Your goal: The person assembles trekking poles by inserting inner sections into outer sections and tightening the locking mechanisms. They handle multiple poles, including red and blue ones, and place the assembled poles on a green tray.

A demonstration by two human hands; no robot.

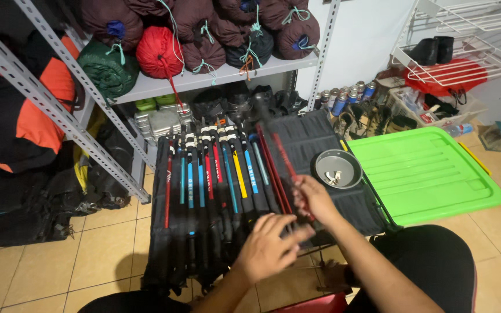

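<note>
Fingers of my right hand [314,197] grip a red pole [282,159] lying across the black mat [314,136], beside the small pan [336,168]. My left hand [268,246] hovers spread, blurred, over the bundled poles [215,179].

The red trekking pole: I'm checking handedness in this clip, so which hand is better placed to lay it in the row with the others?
Probably the right hand: it already grips the red trekking pole. The left hand is spread open over the row of poles, holding nothing.

Left hand [269,243] hovers fingers spread; right hand [314,198] closed in a grip.
</note>
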